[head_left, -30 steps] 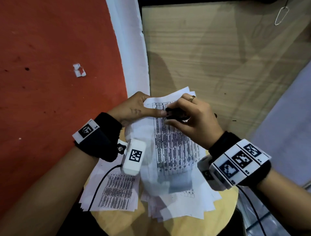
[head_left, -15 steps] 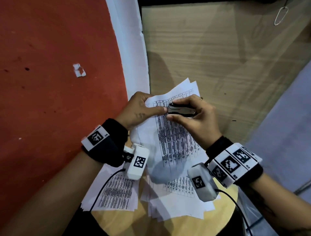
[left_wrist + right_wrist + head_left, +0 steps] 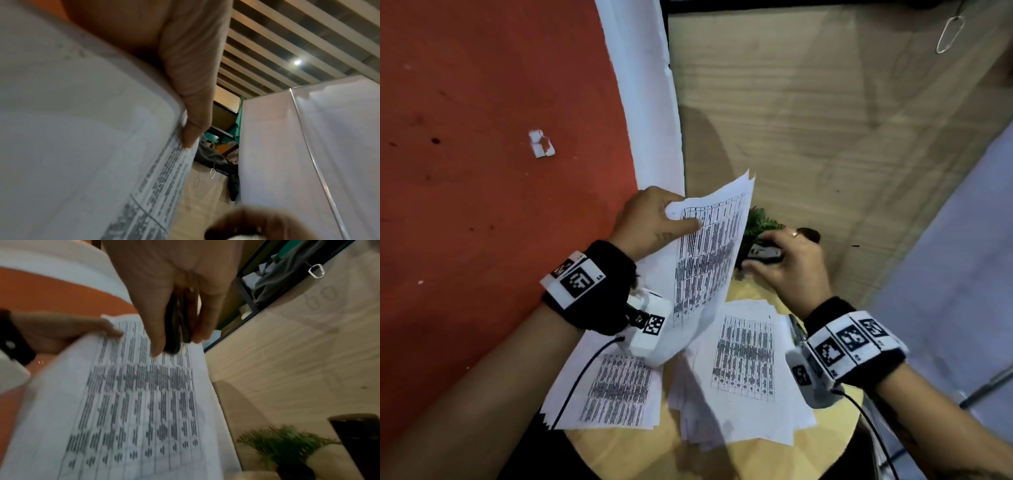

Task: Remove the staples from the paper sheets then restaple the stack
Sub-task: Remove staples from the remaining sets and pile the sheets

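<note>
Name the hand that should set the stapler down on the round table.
Right. The right hand already grips the stapler over the table's far edge; the left hand is holding up the sheets.

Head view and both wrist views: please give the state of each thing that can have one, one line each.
Held sheets: lifted off the table, pinched at the top corner, hanging curved.
Left hand: pinches the held sheets.
Small black tool: gripped, apart from the held sheets.
Right hand: grips the small black tool.
Loose sheets: lying flat, fanned unevenly on the round table.
</note>
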Tool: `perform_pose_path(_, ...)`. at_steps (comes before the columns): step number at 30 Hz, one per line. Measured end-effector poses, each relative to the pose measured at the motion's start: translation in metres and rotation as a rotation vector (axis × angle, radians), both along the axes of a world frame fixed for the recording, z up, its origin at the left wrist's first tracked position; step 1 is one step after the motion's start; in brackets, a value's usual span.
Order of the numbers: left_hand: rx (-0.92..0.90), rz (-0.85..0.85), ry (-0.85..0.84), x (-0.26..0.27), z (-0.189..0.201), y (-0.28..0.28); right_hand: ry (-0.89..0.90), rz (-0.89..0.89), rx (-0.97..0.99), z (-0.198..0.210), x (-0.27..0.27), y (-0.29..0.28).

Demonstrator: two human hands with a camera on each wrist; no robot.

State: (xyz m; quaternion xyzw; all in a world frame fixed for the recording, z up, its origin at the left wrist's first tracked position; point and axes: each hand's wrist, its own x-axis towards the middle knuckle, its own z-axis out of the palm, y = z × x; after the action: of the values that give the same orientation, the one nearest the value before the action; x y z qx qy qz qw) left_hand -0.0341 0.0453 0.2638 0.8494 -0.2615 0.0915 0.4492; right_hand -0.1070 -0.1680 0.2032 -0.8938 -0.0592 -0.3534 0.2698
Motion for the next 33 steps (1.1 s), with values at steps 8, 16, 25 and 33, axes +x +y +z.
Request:
perform_pose_path(8,0.139,-0.109,0.044,0.000,0.017,0.005,0.005,0.186,-0.016,0.025,0.004,0.001)
perform_pose_path(16,0.241,-0.231,0.015,0.002,0.022,0.011,0.326,0.386,-0.116,0.068,0.009,0.004)
perform_pose_path(25,0.662,0.020,-0.443,-0.027,0.036,-0.023,0.337,0.351,-0.046,0.071,-0.001,0.017)
perform_pose_path(33,0.340,-0.145,-0.095,-0.019,0.025,-0.014,0.082,0.342,0.028,0.061,-0.015,0.019)
